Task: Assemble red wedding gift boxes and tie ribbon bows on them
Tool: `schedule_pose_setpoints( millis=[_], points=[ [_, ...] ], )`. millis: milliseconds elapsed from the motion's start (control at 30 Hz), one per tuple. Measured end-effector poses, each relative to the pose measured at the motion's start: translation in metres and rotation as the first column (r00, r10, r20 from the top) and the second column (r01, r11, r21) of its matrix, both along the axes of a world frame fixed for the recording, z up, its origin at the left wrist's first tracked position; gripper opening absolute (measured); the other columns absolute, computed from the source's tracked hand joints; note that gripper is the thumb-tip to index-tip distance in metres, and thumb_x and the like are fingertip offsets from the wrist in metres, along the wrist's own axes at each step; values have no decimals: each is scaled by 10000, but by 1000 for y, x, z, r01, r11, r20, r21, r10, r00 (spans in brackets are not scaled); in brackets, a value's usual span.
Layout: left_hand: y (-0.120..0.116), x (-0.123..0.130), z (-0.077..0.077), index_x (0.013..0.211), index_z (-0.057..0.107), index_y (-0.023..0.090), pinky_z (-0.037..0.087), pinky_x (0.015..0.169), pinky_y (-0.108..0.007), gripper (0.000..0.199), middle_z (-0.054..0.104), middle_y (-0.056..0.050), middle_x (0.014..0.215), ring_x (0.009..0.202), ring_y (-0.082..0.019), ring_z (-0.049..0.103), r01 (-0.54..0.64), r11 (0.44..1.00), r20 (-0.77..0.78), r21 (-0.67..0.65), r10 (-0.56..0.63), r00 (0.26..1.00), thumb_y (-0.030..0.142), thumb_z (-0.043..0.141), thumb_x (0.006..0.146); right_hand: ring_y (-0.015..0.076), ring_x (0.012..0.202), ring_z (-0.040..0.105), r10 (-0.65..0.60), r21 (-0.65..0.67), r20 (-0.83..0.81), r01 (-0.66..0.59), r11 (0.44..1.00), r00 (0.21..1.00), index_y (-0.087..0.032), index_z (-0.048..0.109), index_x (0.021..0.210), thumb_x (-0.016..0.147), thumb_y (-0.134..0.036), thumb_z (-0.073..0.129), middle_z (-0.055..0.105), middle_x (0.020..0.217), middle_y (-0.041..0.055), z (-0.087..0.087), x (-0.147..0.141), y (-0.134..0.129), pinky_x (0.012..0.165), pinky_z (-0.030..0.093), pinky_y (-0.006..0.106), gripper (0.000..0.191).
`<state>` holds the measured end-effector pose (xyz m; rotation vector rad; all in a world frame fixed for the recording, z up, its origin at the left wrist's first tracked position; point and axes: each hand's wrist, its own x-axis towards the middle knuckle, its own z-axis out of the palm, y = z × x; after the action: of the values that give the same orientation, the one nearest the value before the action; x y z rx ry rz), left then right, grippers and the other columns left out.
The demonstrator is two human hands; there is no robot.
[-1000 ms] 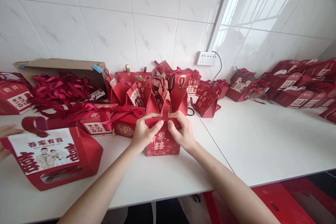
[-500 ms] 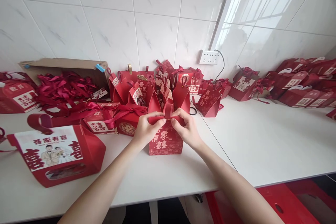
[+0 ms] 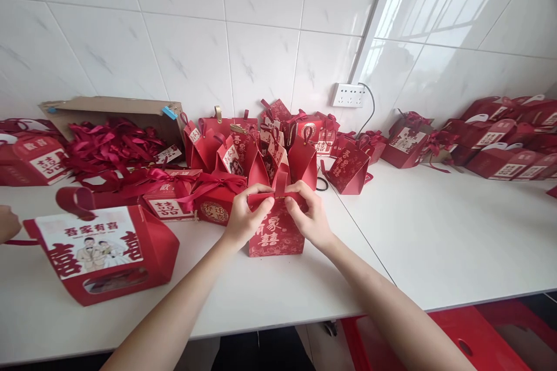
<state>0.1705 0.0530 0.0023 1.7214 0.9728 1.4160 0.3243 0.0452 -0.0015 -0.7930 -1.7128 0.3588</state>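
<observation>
Upright on the white table in front of me stands a small red gift box (image 3: 278,237) with pale lettering and a ribbon loop (image 3: 282,182) at its top. My left hand (image 3: 250,214) pinches the left side of its top edge, thumb in front and fingers behind. On the right side of the same edge, my right hand (image 3: 307,214) has a matching pinch. The loop rises between the two hands. Just behind them are several red gift boxes (image 3: 304,165) with loops and tags. My fingertips behind the box are hidden.
A larger red box (image 3: 163,243) with a couple printed on it stands at the left. Another person's hand (image 3: 7,224) shows at the left edge. A cardboard box (image 3: 117,105) holds red ribbons (image 3: 115,148). More boxes (image 3: 496,162) are piled right. A red stool (image 3: 478,339) is below.
Another person's hand has come into view at the left edge. The view has shifted slightly. Both my hands keep their pinch on the small gift box's top.
</observation>
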Motion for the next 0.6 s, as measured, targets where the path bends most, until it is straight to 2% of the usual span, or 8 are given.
schedule_pose_setpoints(
  millis=[133, 233, 333, 400, 467, 533, 600],
  points=[
    [2, -1, -3, 849, 607, 153, 462, 614, -240, 251, 622, -6, 709, 661, -150, 580, 63, 998, 68, 2, -63, 996, 377, 553, 748, 148, 723, 545, 4, -12, -5, -4, 1000, 1000, -210, 534, 804, 857, -199, 453, 570, 759, 9, 0, 0, -1, 645, 433, 283, 98],
    [3, -1, -5, 842, 599, 157, 453, 620, -242, 242, 613, -4, 721, 667, -149, 571, 73, 997, 86, -16, -71, 994, 375, 556, 746, 148, 711, 543, 10, -28, -33, -11, 1000, 999, -227, 523, 909, 852, -205, 468, 576, 800, 8, -2, -1, -1, 621, 430, 284, 82],
    [3, -2, -5, 833, 594, 160, 448, 630, -243, 234, 612, -4, 736, 682, -151, 570, 75, 997, 98, -26, -72, 993, 374, 563, 743, 139, 636, 506, 49, -81, -134, -61, 995, 990, -256, 416, 1126, 834, -225, 515, 540, 771, -14, -4, -2, -2, 553, 410, 271, 310],
    [3, -2, -6, 835, 592, 160, 446, 624, -243, 241, 610, -2, 724, 673, -150, 566, 84, 996, 107, -38, -79, 991, 381, 562, 744, 135, 608, 487, 89, -127, -207, -117, 985, 974, -262, 364, 1181, 822, -246, 542, 516, 745, -28, -4, -2, -2, 540, 403, 267, 402],
    [4, -2, -7, 841, 591, 158, 444, 613, -244, 255, 604, 1, 704, 650, -146, 557, 92, 995, 116, -50, -85, 990, 392, 559, 744, 131, 615, 490, 108, -197, -253, -160, 967, 961, -245, 444, 1081, 809, -287, 562, 525, 748, -23, -2, -2, -2, 555, 405, 265, 299],
    [6, -2, -9, 845, 586, 157, 443, 602, -247, 266, 592, 6, 679, 626, -144, 549, 97, 993, 129, -62, -89, 988, 401, 557, 743, 125, 607, 488, 93, -302, -286, -182, 936, 954, -216, 514, 869, 789, -348, 584, 533, 721, -20, 1, -1, -1, 554, 395, 258, 169],
    [8, -2, -12, 845, 576, 157, 451, 609, -253, 267, 584, 7, 676, 628, -145, 553, 94, 993, 140, -64, -85, 987, 406, 555, 750, 117, 581, 472, 49, -398, -333, -187, 898, 942, -198, 512, 724, 755, -403, 614, 517, 660, -29, 3, 0, 2, 537, 377, 247, 231]
  ],
)
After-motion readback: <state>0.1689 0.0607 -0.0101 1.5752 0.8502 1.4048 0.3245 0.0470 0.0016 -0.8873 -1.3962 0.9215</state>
